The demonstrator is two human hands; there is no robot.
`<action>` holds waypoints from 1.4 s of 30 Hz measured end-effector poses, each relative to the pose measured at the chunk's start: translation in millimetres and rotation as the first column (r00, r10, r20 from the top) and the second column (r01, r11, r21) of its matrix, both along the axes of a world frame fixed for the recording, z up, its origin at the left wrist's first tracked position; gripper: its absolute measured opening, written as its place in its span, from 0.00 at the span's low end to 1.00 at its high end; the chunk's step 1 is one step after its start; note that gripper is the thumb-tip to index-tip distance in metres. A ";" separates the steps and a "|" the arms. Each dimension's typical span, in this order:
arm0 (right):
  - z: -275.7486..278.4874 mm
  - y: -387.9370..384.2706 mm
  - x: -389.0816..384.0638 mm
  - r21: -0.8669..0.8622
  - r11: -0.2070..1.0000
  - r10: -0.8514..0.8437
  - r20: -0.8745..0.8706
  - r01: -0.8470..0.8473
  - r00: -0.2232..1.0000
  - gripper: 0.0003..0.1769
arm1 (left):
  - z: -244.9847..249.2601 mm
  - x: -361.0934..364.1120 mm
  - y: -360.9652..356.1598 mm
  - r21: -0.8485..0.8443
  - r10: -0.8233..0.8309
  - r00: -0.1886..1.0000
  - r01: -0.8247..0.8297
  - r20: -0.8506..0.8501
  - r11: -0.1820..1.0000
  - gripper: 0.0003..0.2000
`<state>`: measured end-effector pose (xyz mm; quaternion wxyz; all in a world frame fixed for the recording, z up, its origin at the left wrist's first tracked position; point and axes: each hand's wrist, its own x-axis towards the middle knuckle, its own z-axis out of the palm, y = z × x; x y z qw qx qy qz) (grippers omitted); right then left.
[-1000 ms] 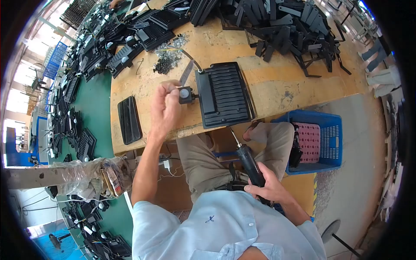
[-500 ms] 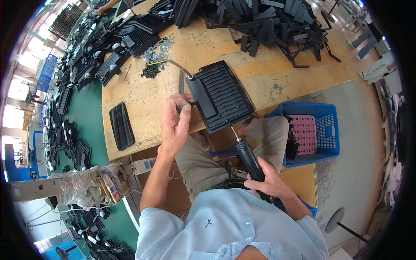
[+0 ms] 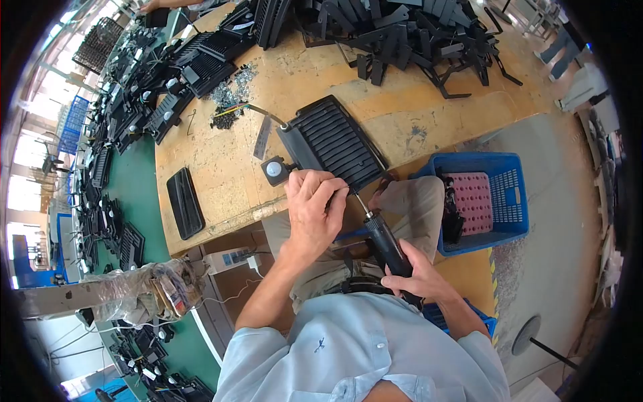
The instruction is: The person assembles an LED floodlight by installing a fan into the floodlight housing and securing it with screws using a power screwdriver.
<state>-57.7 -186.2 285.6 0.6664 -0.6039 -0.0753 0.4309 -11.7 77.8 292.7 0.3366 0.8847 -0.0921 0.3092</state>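
- Nearest to us, the right hand point(image 3: 420, 280) is wrapped tight round the grip of the electric screwdriver point(image 3: 383, 242). It is held low over the lap with the bit angled up at the near edge of the bench point(image 3: 429, 124). We judge it is parked there, ready but out of the way.
- Just beyond, the left hand point(image 3: 309, 208) sits at that near edge. Its fingers point(image 3: 321, 191) are bent close together over the near corner of the ribbed housing point(image 3: 338, 141), clamping it as far as we can tell. We cannot see whether anything small is pinched beneath.
- The ribbed housing lies ribs up and skewed to the near edge, probably so the corner is within reach of the bit.
- A small sensor box point(image 3: 272, 170) with a pale dome sits at the housing's left side, just beside the left hand.
- A flat black panel point(image 3: 182, 202) lies apart, toward the left edge.
- On the floor to the right stands a blue crate point(image 3: 512, 201).
- A cable point(image 3: 258, 108) runs from the housing's far corner toward a heap of screws point(image 3: 228, 100), likely within arm's reach.
- Black brackets point(image 3: 415, 33) are piled along the far edge.
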 end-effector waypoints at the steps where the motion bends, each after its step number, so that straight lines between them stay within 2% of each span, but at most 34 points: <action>1: 1.1 -0.5 1.4 -0.008 1.000 0.001 0.003 -0.001 1.000 0.29 | -0.6 0.7 -3.2 0.006 0.013 1.000 -0.013 0.004 1.000 0.08; 3: -5.0 -2.7 2.9 -0.007 1.000 0.021 0.039 -0.021 0.999 0.29 | -1.3 1.4 -7.4 0.022 0.044 0.999 -0.044 0.011 0.999 0.08; 13: -19.7 -9.1 12.3 -0.085 0.995 0.072 0.193 -0.056 0.979 0.33 | 0.7 4.2 -0.2 0.053 -0.032 0.999 0.033 -0.016 0.998 0.10; 16: -17.9 -9.0 13.7 -0.103 0.993 0.077 0.168 -0.060 0.983 0.32 | 2.3 5.1 1.4 0.093 -0.053 0.998 0.054 -0.015 0.994 0.11; 19: -18.9 -8.4 13.9 -0.114 0.992 0.083 0.229 -0.058 0.970 0.31 | 2.9 7.2 5.0 0.115 -0.088 0.996 0.090 -0.028 0.989 0.11; 22: -19.2 -7.9 13.7 -0.116 0.992 0.082 0.201 -0.059 0.976 0.31 | 4.5 8.4 9.2 0.122 -0.117 0.992 0.122 -0.049 0.985 0.12; 25: -24.5 -8.6 13.7 -0.122 0.990 0.095 0.246 -0.067 0.964 0.31 | 4.4 8.6 11.4 0.132 -0.134 0.989 0.141 -0.057 0.981 0.11; 28: -24.9 -5.6 13.3 -0.095 0.994 0.074 0.184 -0.057 0.980 0.31 | 4.6 9.9 14.7 0.144 -0.156 0.985 0.164 -0.068 0.976 0.11; 31: -37.7 -5.1 13.3 -0.028 0.995 0.104 0.287 -0.100 0.952 0.31 | 3.1 9.9 18.4 0.141 -0.179 0.980 0.190 -0.085 0.972 0.11; 34: -31.2 -4.0 13.0 -0.078 0.995 0.069 0.167 -0.057 0.984 0.30 | 2.6 11.0 18.0 0.098 -0.172 0.982 0.180 -0.083 0.979 0.11; 37: -34.7 -3.0 13.0 -0.054 0.997 0.059 0.213 -0.048 0.975 0.30 | 3.4 10.8 15.4 0.053 -0.155 0.984 0.160 -0.094 0.986 0.10; 42: -32.7 -0.6 11.6 -0.033 0.998 0.055 0.159 -0.051 0.986 0.29 | 2.3 10.4 17.6 0.028 -0.150 0.985 0.153 -0.087 0.988 0.11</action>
